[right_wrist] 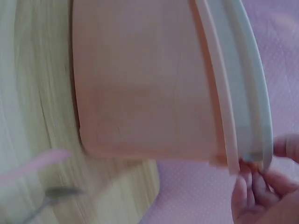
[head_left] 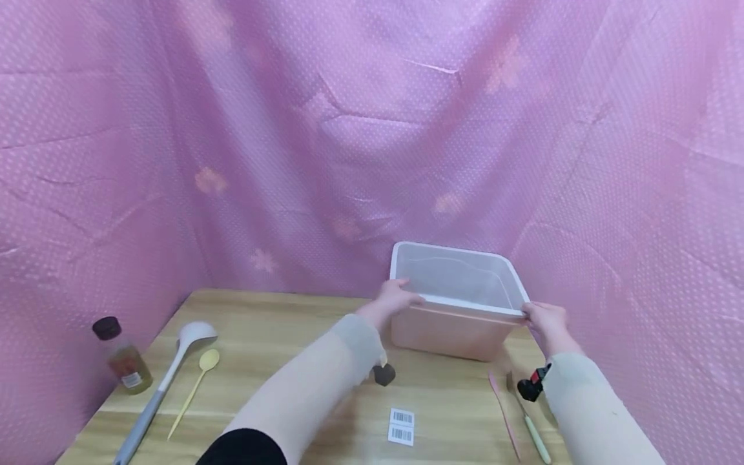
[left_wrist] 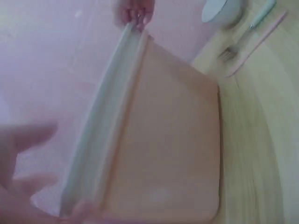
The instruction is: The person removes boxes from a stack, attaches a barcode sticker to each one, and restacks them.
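Where the wooden desk (head_left: 279,361) meets its near edge, two small white barcode labels (head_left: 402,426) lie flat, well apart from both hands. A pink-handled utensil (head_left: 503,413) and a green-handled fork (head_left: 529,420) lie side by side near the right corner of that edge, handles toward the person. Toward the left edge lie a long grey-and-white ladle (head_left: 168,374) and a slim yellow spoon (head_left: 194,387), parallel to each other, with a small brown-capped glass bottle (head_left: 122,355) standing upright beside them.

Farther back, near the far right corner, sits the pale pink rectangular plastic bin with a white rim (head_left: 459,303), its base apparently on the desk. The left hand (head_left: 395,298) curls over the rim at the near left corner; the right hand (head_left: 543,321) pinches the rim at the near right corner, fingertips (right_wrist: 247,186) folded around the lip. Opposed corner holds of this kind balance the load and keep the bin level. Its interior appears empty.

Behind everything hangs a pink dotted fabric backdrop (head_left: 372,129).
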A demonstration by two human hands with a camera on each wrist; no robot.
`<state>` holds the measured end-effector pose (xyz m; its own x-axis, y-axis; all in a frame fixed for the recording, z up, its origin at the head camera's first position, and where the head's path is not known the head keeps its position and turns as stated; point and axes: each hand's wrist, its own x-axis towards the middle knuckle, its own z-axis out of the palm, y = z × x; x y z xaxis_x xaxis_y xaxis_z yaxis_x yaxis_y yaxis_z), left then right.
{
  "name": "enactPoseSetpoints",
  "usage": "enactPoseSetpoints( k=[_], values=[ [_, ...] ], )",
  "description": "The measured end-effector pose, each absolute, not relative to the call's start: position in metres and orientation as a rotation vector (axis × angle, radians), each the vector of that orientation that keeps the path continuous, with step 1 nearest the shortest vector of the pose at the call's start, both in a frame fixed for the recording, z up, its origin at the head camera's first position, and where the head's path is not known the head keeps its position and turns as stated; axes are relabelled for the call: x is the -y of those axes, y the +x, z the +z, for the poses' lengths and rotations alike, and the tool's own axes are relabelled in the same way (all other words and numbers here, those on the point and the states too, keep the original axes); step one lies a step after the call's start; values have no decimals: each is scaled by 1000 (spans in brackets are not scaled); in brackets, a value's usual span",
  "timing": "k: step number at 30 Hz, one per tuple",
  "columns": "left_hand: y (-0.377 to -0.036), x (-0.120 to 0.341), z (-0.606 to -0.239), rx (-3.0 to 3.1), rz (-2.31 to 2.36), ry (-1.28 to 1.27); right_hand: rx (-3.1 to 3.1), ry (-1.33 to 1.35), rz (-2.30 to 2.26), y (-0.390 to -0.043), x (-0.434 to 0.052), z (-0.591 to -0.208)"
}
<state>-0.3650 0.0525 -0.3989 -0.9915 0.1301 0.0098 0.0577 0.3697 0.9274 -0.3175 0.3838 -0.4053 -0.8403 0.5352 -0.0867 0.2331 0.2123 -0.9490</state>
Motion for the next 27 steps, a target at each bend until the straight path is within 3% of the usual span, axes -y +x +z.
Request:
enactPoseSetpoints(
  k=[6,27],
  values=[
    [-372,-48,-401,-2436,2001,-108,2242,-813,1511,-322,-379,-404],
    [-385,-42,-412,-2200,2101,-219,2146,-685,1743,-327,-382,-409]
  ],
)
